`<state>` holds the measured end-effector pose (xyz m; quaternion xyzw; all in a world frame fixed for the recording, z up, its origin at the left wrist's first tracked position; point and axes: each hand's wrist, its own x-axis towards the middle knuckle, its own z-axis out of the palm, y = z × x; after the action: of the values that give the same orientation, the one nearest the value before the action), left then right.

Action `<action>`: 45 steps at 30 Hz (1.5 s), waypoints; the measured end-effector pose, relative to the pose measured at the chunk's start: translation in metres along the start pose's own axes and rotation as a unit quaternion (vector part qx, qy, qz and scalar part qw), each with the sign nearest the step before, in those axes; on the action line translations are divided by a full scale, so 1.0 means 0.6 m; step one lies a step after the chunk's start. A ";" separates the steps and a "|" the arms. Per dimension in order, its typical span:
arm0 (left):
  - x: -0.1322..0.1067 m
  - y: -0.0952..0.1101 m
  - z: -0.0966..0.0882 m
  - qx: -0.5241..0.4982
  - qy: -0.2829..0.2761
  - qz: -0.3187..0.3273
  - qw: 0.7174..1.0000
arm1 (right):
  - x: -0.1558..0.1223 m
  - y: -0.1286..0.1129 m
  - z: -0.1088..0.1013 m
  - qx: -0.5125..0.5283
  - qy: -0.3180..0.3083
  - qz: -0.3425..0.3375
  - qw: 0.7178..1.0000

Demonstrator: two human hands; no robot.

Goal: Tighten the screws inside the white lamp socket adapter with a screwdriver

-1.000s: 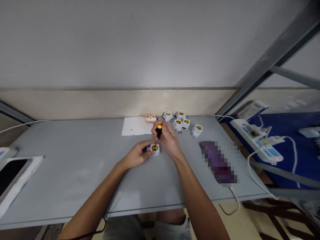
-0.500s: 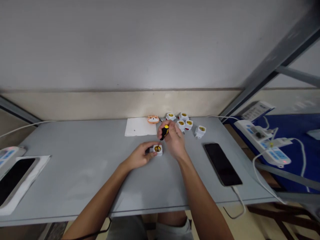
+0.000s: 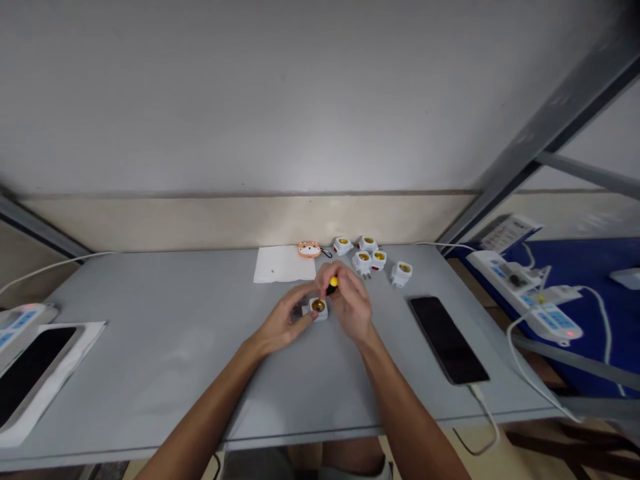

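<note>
Bench check: your right hand [image 3: 350, 310] is clenched around a small screwdriver with a yellow-and-black handle [image 3: 333, 283]; its yellow butt shows above your fingers, which hide the shaft and tip. Your left hand [image 3: 285, 327] grasps a square white plastic lamp-socket adapter with a brass-coloured centre [image 3: 318, 307] from its left side. The adapter sits low over the grey bench [image 3: 150, 380], directly in front of your right hand and almost touching it. Beyond your hands, five more white socket adapters with brass centres [image 3: 363, 262] stand loosely grouped near the bench's back edge, the rightmost set slightly apart. To their left lie a white paper sheet [image 3: 283, 265] and, at its upper right corner, an orange cartoon-dog keyring [image 3: 309, 249]. Right of your hands, a black smartphone [image 3: 447, 340] lies screen up, a white charging cable [image 3: 484, 407] leaving its lower end and dropping over the bench front. Farther right, a white power strip [image 3: 525, 297] rests on a blue surface [image 3: 600, 253]. At the bench's left end lies a black-screened device on a white backing [image 3: 30, 373].
</note>
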<state>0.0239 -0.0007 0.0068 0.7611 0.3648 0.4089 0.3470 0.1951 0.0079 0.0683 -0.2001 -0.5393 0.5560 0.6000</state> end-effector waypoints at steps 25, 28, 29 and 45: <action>-0.004 -0.005 -0.040 0.366 0.146 0.220 0.892 | -0.357 -0.154 -0.337 -0.447 0.438 0.241 0.742; -0.005 -0.008 -0.041 0.362 0.145 0.208 0.897 | -0.354 -0.149 -0.341 -0.474 0.375 0.257 0.754; -0.005 -0.008 -0.040 0.362 0.142 0.204 0.898 | -0.352 -0.147 -0.340 -0.490 0.358 0.255 0.753; -0.006 -0.019 -0.040 0.360 0.143 0.202 0.900 | -0.340 -0.115 -0.350 -0.642 0.326 0.208 0.662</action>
<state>-0.0015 0.0072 0.0060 0.8250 0.3709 0.4153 -0.0966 0.4494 -0.1173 -0.0314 -0.8113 -0.4764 0.0812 0.3288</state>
